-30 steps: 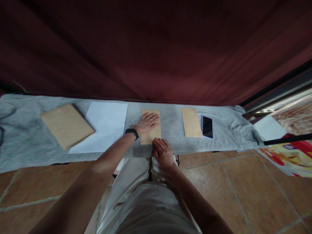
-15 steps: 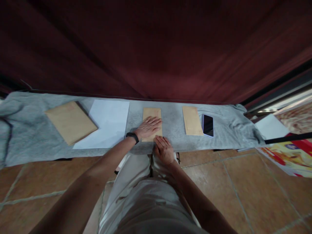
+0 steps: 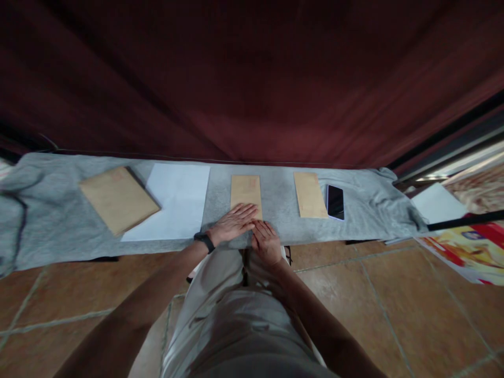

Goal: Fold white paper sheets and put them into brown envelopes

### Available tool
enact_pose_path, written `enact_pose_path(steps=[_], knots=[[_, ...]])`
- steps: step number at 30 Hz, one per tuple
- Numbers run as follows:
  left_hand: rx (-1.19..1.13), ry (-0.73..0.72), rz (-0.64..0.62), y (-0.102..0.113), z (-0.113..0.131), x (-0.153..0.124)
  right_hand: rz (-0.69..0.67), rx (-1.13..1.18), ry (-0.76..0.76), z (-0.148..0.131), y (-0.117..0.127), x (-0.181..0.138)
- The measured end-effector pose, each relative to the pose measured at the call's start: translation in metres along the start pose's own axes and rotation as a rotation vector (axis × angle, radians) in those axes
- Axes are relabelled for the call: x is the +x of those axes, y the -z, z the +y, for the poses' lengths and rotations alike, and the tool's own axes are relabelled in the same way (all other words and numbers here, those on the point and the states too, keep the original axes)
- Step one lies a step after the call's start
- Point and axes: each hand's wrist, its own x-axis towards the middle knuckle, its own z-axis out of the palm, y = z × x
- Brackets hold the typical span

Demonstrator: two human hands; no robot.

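The middle envelope [image 3: 244, 190] is brown and lies flat on a long gray cloth [image 3: 279, 205], right in front of the person. Its far end is easy to see, with some small red marks near the far right corner. The hands cover most of its near end. What is inside it, if anything, does not show.

The left hand [image 3: 234, 222] lies flat across the near part of the envelope, fingers straight, with nothing gripped. A black band [image 3: 204, 242] is around that wrist. The right hand [image 3: 268, 244] is at the near right corner of the envelope, just beside the left fingertips. I cannot tell if it pinches the paper or only rests there.

To the right is another brown envelope [image 3: 310, 195], also flat, its inside hidden. A phone [image 3: 335, 202] with a dark screen lies just beside it, farther right. To the left is some white paper [image 3: 181, 194]. A thick brown pile [image 3: 118, 199] sits at a slant, partly over the paper's left side.
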Motion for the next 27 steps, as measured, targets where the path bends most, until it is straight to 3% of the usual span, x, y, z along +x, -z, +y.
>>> enact_pose_path(steps=[13,27], knots=[[0.049,0.060,0.055,0.004,0.030,-0.037,-0.047,-0.004,-0.033,-0.001,0.002,0.002],[0.143,0.188,0.129,-0.008,0.055,-0.068,-0.058,0.003,-0.028,-0.003,0.004,0.001]])
